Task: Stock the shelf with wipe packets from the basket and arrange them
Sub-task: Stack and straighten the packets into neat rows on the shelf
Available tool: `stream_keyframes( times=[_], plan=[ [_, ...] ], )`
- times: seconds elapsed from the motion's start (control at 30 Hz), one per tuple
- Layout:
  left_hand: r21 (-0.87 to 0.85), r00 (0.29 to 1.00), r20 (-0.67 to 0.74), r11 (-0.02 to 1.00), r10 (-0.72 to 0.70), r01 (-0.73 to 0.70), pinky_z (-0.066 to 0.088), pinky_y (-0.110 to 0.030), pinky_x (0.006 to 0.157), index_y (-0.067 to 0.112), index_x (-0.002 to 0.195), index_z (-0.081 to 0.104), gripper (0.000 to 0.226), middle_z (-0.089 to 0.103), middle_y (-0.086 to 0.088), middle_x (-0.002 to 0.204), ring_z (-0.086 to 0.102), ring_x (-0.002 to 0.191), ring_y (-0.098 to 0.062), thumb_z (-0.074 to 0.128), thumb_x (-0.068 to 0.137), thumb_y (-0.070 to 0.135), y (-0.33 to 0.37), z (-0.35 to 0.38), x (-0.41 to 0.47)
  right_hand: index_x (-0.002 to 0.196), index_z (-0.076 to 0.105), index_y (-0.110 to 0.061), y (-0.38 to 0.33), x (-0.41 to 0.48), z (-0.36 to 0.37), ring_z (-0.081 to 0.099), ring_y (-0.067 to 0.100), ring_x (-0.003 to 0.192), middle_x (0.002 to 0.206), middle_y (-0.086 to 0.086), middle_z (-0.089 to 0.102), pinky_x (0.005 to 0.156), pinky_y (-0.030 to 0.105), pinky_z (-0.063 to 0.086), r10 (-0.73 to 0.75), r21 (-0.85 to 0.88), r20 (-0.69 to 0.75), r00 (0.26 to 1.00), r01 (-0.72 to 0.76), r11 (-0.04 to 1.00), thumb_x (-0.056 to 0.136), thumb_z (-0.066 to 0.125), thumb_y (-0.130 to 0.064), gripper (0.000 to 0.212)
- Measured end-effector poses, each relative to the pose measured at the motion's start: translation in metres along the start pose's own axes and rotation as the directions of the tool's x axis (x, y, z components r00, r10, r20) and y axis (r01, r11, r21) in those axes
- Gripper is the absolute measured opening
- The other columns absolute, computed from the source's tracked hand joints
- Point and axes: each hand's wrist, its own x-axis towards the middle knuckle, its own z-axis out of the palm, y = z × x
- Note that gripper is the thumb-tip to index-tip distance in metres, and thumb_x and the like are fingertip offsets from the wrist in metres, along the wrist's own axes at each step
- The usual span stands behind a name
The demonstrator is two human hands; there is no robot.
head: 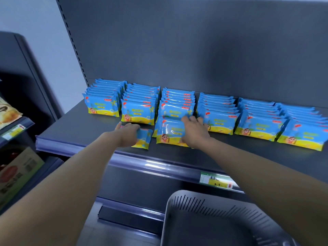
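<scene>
— Six rows of wipe packets (pixel 179 98) stand upright on the shelf (pixel 71 128), running back to its rear panel.
— And the hands?
— The left hand (pixel 128 134) grips a loose packet (pixel 144 139) in front of the second row, near the shelf's front edge. The right hand (pixel 194 131) holds the front packet (pixel 169 133) of the third row, with its fingers curled over the top edge.
— Are the hands together?
— No, apart. Their two packets lie just beside each other.
— What about the basket?
— The grey basket (pixel 204 203) sits below the shelf at lower right. I cannot tell what is inside. A price label (pixel 215 180) is on the front rail, and snack bags (pixel 7 110) are on the unit at left.
</scene>
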Motion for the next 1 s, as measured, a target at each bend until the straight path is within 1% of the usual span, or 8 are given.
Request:
stream_keyframes(
  times=[0.1, 0.23, 0.33, 0.43, 0.57, 0.7, 0.83, 1.0],
  plan=[
    [0.128, 0.997, 0.014, 0.989, 0.069, -0.071, 0.001, -0.044, 0.118, 0.014, 0.146, 0.022, 0.066, 0.026, -0.009, 0.151, 0.02, 0.142, -0.024, 0.052, 0.09, 0.032, -0.007, -0.011, 0.008, 0.134, 0.032, -0.014, -0.007, 0.008, -0.002, 0.034, 0.033, 0.123, 0.132, 0.009, 0.045, 0.095, 0.048, 0.033, 0.024, 0.013, 0.056, 0.998, -0.024, 1.0, 0.077, 0.071, -0.022, 0.069],
    [0.212, 0.985, -0.02, 0.964, 0.17, -0.162, 0.025, -0.04, 0.108, 0.015, 0.131, 0.045, 0.068, 0.039, -0.011, 0.134, 0.036, 0.127, -0.031, 0.066, 0.077, 0.05, -0.014, -0.025, 0.017, 0.138, 0.03, -0.018, -0.014, 0.018, -0.01, 0.032, 0.033, 0.127, 0.139, 0.007, 0.042, 0.103, 0.051, 0.029, 0.106, -0.054, 0.159, 0.982, -0.099, 0.994, 0.075, 0.074, -0.024, 0.078],
    [0.116, 0.958, -0.092, 0.958, 0.273, -0.262, 0.033, -0.038, 0.098, 0.013, 0.121, 0.044, 0.059, 0.045, -0.008, 0.124, 0.046, 0.116, -0.03, 0.072, 0.075, 0.037, -0.022, -0.032, 0.021, 0.144, 0.025, -0.021, -0.022, 0.027, -0.013, 0.023, 0.034, 0.134, 0.149, 0.005, 0.027, 0.106, 0.053, 0.025, 0.172, -0.148, 0.233, 0.957, -0.139, 0.979, 0.074, 0.076, -0.026, 0.087],
    [0.112, 0.902, -0.226, 0.93, 0.367, -0.35, 0.032, -0.037, 0.088, 0.012, 0.11, 0.04, 0.041, 0.05, -0.004, 0.097, 0.053, 0.103, -0.03, 0.067, 0.08, 0.021, -0.026, -0.046, 0.027, 0.147, 0.019, -0.026, -0.026, 0.032, -0.016, 0.021, 0.034, 0.136, 0.152, 0.003, 0.021, 0.107, 0.053, 0.026, 0.21, -0.208, 0.283, 0.936, -0.154, 0.966, 0.073, 0.077, -0.026, 0.094],
    [0.201, 0.859, -0.272, 0.898, 0.435, -0.391, 0.028, -0.037, 0.098, 0.014, 0.122, 0.039, 0.041, 0.051, -0.007, 0.118, 0.049, 0.111, -0.027, 0.061, 0.087, 0.019, -0.028, -0.056, 0.041, 0.147, 0.019, -0.025, -0.031, 0.035, -0.02, 0.019, 0.036, 0.135, 0.15, 0.008, 0.016, 0.108, 0.053, 0.024, 0.252, -0.238, 0.289, 0.924, -0.185, 0.953, 0.067, 0.081, -0.028, 0.101],
    [0.388, 0.78, -0.374, 0.849, 0.502, -0.36, 0.026, -0.035, 0.096, 0.016, 0.128, 0.04, 0.045, 0.047, -0.005, 0.122, 0.044, 0.115, -0.025, 0.057, 0.088, 0.026, -0.035, -0.049, 0.054, 0.143, 0.019, -0.016, -0.035, 0.035, -0.018, 0.024, 0.034, 0.133, 0.146, 0.008, 0.023, 0.108, 0.052, 0.024, 0.268, -0.217, 0.198, 0.943, -0.225, 0.95, 0.066, 0.081, -0.024, 0.099],
    [0.393, 0.735, -0.437, 0.846, 0.518, -0.362, 0.026, -0.036, 0.092, 0.014, 0.126, 0.04, 0.048, 0.046, -0.005, 0.119, 0.042, 0.11, -0.026, 0.06, 0.084, 0.024, -0.039, -0.05, 0.058, 0.131, 0.028, -0.013, -0.037, 0.042, -0.016, 0.039, 0.03, 0.121, 0.134, 0.009, 0.044, 0.098, 0.045, 0.032, 0.258, -0.256, -0.062, 0.964, -0.265, 0.93, 0.079, 0.066, -0.019, 0.065],
    [0.487, 0.716, -0.437, 0.813, 0.544, -0.321, 0.032, -0.037, 0.089, 0.015, 0.13, 0.038, 0.056, 0.044, -0.006, 0.121, 0.043, 0.107, -0.026, 0.062, 0.082, 0.028, -0.045, -0.049, 0.058, 0.134, 0.03, -0.015, -0.034, 0.055, -0.01, 0.033, 0.032, 0.123, 0.135, 0.011, 0.033, 0.106, 0.043, 0.026, 0.23, -0.235, -0.098, 0.968, -0.247, 0.94, 0.081, 0.061, -0.016, 0.062]
  ],
)
